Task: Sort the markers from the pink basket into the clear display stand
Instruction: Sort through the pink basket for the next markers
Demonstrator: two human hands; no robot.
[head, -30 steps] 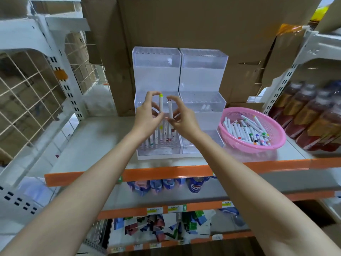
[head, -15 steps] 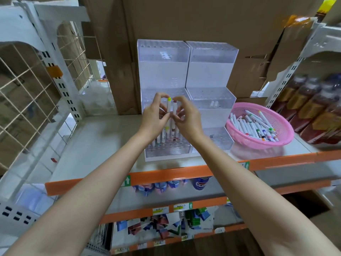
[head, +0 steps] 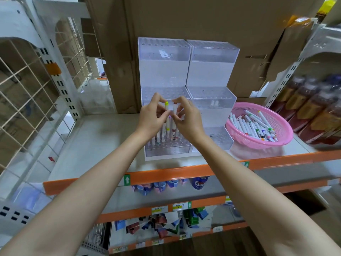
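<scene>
The clear tiered display stand [head: 212, 71] stands at the back of the shelf, two units side by side. Several white markers stand upright in the lowest left tier [head: 167, 146]. My left hand [head: 152, 118] pinches a white marker with a yellow-green cap [head: 167, 108], held upright over that tier. My right hand [head: 187, 118] pinches a second white marker [head: 175, 109] right beside it. Both markers' lower ends reach down among the standing markers. The pink basket [head: 280, 130] sits to the right of the stand with several markers lying in it.
Cardboard boxes [head: 203, 19] rise behind the stand. Dark bottles [head: 313, 111] line the shelf at the far right, beside the basket. A wire grid panel [head: 27, 93] closes the left side. The shelf's orange front edge [head: 166, 174] runs below my wrists, with goods on lower shelves.
Both hands with their markers have stayed over the lowest left tier and drawn closer together. The view has shifted slightly; the stand appears further right and higher.
</scene>
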